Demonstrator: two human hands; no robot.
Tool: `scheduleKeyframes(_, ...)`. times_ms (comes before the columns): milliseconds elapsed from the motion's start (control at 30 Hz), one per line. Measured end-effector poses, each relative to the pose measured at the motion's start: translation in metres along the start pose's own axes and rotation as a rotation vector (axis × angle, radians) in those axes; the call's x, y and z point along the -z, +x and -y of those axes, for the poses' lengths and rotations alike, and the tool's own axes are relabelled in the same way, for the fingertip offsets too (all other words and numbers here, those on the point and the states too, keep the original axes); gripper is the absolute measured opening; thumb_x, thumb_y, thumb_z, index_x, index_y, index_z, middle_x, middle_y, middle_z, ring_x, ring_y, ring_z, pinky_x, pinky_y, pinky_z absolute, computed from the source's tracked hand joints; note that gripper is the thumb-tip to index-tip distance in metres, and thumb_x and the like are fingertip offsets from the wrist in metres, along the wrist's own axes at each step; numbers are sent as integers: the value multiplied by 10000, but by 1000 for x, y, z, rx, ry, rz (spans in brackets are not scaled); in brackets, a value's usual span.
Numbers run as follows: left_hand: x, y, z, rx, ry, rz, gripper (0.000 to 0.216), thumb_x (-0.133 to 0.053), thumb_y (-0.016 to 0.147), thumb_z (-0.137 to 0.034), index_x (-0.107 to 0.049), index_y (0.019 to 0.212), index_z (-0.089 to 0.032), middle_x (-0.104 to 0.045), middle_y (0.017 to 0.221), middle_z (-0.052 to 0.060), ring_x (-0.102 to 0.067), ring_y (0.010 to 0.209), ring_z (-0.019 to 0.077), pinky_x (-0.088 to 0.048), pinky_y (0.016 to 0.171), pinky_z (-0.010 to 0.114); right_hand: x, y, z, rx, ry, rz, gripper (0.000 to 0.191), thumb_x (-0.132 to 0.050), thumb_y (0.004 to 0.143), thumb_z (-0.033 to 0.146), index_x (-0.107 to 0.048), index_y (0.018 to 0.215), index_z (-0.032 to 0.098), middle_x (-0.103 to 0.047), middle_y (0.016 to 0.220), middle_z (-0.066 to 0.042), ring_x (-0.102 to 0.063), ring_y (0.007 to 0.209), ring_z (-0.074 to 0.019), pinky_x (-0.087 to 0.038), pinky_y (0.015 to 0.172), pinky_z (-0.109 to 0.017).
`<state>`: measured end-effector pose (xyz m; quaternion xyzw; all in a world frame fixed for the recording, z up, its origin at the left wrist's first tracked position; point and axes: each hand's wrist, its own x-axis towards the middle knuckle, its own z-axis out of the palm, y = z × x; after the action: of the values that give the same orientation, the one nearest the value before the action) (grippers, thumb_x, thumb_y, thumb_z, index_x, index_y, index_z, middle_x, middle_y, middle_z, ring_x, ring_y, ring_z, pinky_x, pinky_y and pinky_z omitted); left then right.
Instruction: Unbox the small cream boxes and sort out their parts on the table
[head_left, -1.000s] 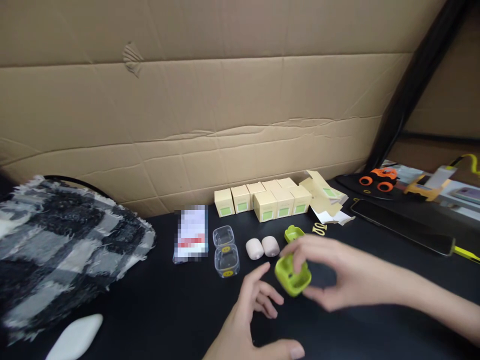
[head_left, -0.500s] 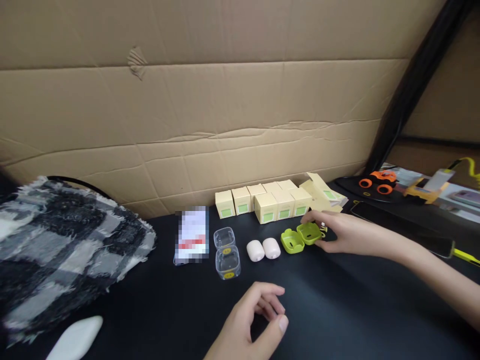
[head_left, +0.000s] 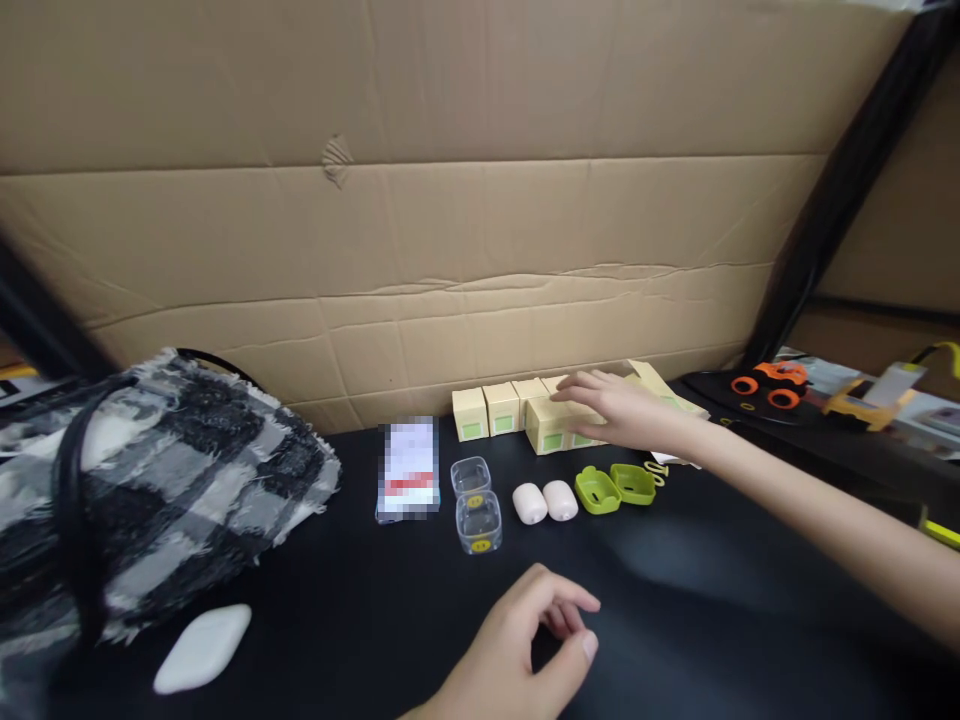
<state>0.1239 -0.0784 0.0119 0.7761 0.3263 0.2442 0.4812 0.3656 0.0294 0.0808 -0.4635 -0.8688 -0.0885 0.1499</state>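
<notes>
Frayed checkered bag (head_left: 247,470), orange toy car (head_left: 778,374)

1. Your right hand (head_left: 619,408) covered part of the far cream boxes (head_left: 469,412); whether its fingertips gripped one could not be told.
2. The boxes' label print was too small for you to read.
3. Your left hand (head_left: 529,640) was cut off near the wrist by the near edge.
4. The card (head_left: 409,465) was pixelated beyond your reading.
5. The checked bag (head_left: 225,450) ran past your left edge.

Two pale pink cases (head_left: 560,501), one clear case (head_left: 478,515), one green case (head_left: 609,493)
</notes>
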Motion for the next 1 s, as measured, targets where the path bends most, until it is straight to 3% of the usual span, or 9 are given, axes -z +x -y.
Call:
scheduleKeyframes(100,0,-1,-1,-33,31,-11,215,-507,785,-115,-637,955,-99,-560,852,63,-585,818,183,-492,807,339,-18,12,5,32,-41,-29,405,-665,806,299,-576,1176,161,-534,1295,-146,-497,1188,-322,-420,960,-514)
scheduleKeyframes(267,-3,-7,0,-130,95,-42,203,-512,793,-86,-649,941,-103,-596,864,75,-614,818,168,-519,793,299,-35,9,10,73,-40,-81,300,-569,904,297,-558,1174,168,-561,1237,-87,-568,1086,-239,-474,897,-474)
scheduleKeyframes(400,5,-12,-6,-431,322,-174,215,-544,788,-86,-634,981,-110,-615,922,95,-616,883,181,-529,821,292,-18,0,16,78,3,-155,336,-633,834,203,-543,1150,139,-619,1143,-129,-559,1093,-284,-485,892,-469)
scheduleKeyframes(500,21,-11,-16,-704,644,-353,280,-571,798,-102,-587,1078,-112,-624,1002,101,-582,991,210,-474,967,373,0,-18,32,86,45,-252,489,-600,848,203,-412,1299,174,-578,1249,-145,-521,1164,-298,-460,943,-495)
scheduleKeyframes(567,31,-7,-24,-783,843,-424,356,-578,821,-126,-521,1169,-81,-611,1105,131,-534,1109,240,-400,1054,426,6,-36,48,99,99,-299,552,-581,867,244,-327,1357,216,-543,1307,-127,-509,1203,-269,-459,972,-463)
scheduleKeyframes(633,38,-4,-29,-770,952,-425,478,-598,842,-201,-428,1259,-41,-552,1239,189,-458,1228,284,-371,1076,465,4,-54,66,86,242,-327,613,-614,850,302,-293,1370,255,-554,1293,-105,-541,1185,-241,-487,963,-406)
scheduleKeyframes(700,42,-2,-33,-683,915,-356,636,-635,833,-292,-328,1334,-48,-496,1321,213,-429,1272,300,-403,1056,464,-3,-69,83,64,411,-304,665,-665,812,341,-291,1359,294,-568,1274,-82,-566,1168,-224,-509,946,-358)
scheduleKeyframes(867,42,-10,-32,-311,579,-92,711,-716,760,-243,-299,1337,-260,-590,1248,60,-608,1090,205,-534,908,313,-16,-82,101,41,661,-137,836,-740,734,238,-224,1382,349,-570,1289,-50,-547,1207,-203,-477,989,-331)
scheduleKeyframes(1000,40,-15,-22,-288,587,-141,746,-733,690,-196,-312,1296,-300,-625,1180,44,-649,1012,228,-561,837,326,-21,-84,102,44,703,-118,831,-734,727,204,-233,1378,324,-603,1247,-54,-550,1205,-215,-478,989,-350)
